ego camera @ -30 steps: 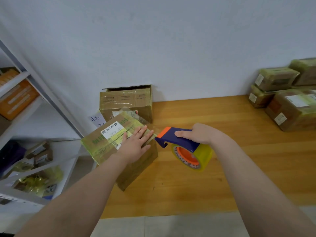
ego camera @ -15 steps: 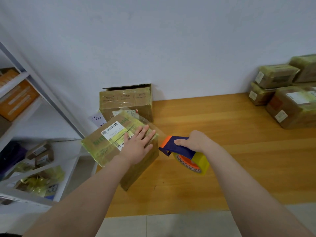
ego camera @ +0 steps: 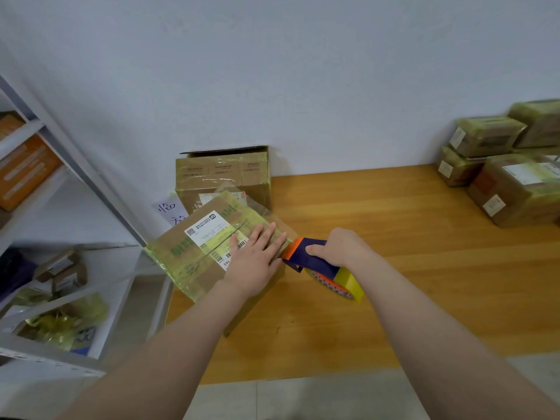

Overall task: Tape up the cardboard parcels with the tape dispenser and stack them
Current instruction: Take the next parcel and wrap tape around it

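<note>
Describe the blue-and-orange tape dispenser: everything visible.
Plastic-looking blue-and-orange tape dispenser: navy handle, orange nose, yellow tape roll on an orange core. The right hand grips its handle from above. It tilts nose-up, the nose at the top right edge of the taped brown cardboard parcel under the flat left hand, above the wooden table.

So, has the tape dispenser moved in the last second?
Yes. Against the open box at the back, the tape dispenser in the right hand has sunk toward the table.

Labelled, yellow-taped cardboard parcel sits askew at the table's left edge, the blue-and-orange dispenser with its yellow roll at the parcel's right edge; taped parcels stacked far right.
</note>
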